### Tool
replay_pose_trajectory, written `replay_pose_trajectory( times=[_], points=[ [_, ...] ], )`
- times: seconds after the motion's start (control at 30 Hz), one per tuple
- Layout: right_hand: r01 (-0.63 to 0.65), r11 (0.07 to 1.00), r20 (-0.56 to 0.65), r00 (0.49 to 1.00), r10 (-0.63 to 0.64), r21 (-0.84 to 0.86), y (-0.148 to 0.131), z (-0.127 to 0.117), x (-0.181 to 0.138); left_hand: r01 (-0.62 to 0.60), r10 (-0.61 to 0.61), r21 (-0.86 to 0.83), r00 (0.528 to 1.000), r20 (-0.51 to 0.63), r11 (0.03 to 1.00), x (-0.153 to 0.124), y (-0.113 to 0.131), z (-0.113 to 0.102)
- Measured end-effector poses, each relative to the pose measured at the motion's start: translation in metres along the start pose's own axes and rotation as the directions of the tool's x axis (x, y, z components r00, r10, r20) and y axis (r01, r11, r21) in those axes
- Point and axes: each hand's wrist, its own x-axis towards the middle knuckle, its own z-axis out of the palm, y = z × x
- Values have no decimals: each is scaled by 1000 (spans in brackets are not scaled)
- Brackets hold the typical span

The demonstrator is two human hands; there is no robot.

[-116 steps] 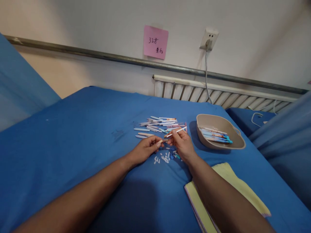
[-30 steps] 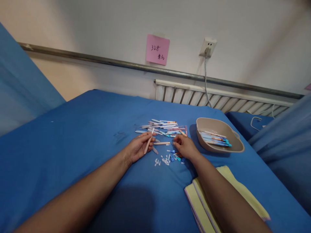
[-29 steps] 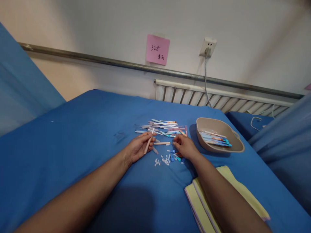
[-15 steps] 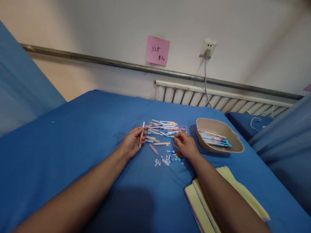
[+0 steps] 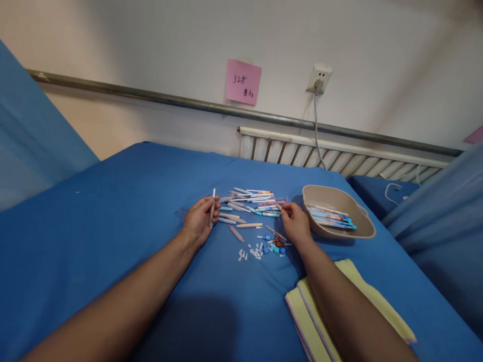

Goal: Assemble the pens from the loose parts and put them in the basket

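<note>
My left hand (image 5: 199, 219) is closed around a pale pen barrel (image 5: 212, 216), held nearly upright, with a white tube showing at its top. My right hand (image 5: 295, 221) pinches at the right end of the pile of pen parts (image 5: 249, 198); a small pinkish piece shows at its fingertips, too small to name. The pile mixes grey, beige, pink and light blue barrels with thin white tubes. Below it lie a beige barrel (image 5: 249, 225) and a mauve one (image 5: 236, 233). Small white tips (image 5: 256, 252) and blue and orange pieces (image 5: 277, 245) are scattered nearer to me.
A beige basket (image 5: 362, 226) with several blue-ended pens stands to the right. A folded yellow cloth (image 5: 313, 317) lies under my right forearm. Behind the blue-covered surface (image 5: 151, 176) are a radiator (image 5: 271, 146), a metal rail (image 5: 181, 103) and a plugged-in cord (image 5: 316, 120).
My right hand has shifted right, away from the middle of the pile, uncovering a light blue barrel and small pieces. My left hand, still holding the barrel, has moved slightly left.
</note>
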Motion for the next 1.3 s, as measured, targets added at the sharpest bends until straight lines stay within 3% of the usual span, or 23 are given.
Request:
replay_pose_trajectory(
  times=[0.23, 0.33, 0.5, 0.67, 0.73, 0.83, 0.9, 0.97, 1.1, 1.3],
  points=[
    [-59, 997, 38, 998, 57, 55, 6, 2, 5, -20, 17, 106, 1000, 23, 994, -2, -7, 2],
    [37, 999, 141, 989, -31, -39, 6, 6, 4, -34, 21, 198, 998, 66, 980, -5, -11, 5],
    [240, 939, 322, 934, -154, -247, -1, 7, 2, -101, 4, 446, 977, 213, 889, -12, -20, 10],
    [276, 911, 366, 918, -155, -307, -8, 3, 1, -239, -14, 623, 928, 373, 745, -19, -27, 12],
    [255, 944, 349, 921, -172, -208, -9, 4, 0, -297, -33, 680, 904, 427, 671, -21, -28, 10],
    [110, 980, 355, 920, -163, 164, -13, 7, -4, -366, -50, 718, 872, 486, 592, -24, -28, 9],
    [-36, 910, 394, 908, -142, 412, -16, 8, -6, -411, -38, 722, 856, 516, 557, -26, -28, 9],
    [-129, 827, 415, 900, -135, 547, -21, 7, -9, -447, -23, 723, 842, 538, 527, -28, -27, 9],
    [-155, 780, 409, 902, -138, 606, -26, 5, -11, -473, -29, 732, 830, 557, 490, -31, -24, 12],
    [-104, 830, 387, 911, -142, 549, -26, 8, -13, -522, -31, 738, 808, 589, 427, -35, -22, 14]
  ],
)
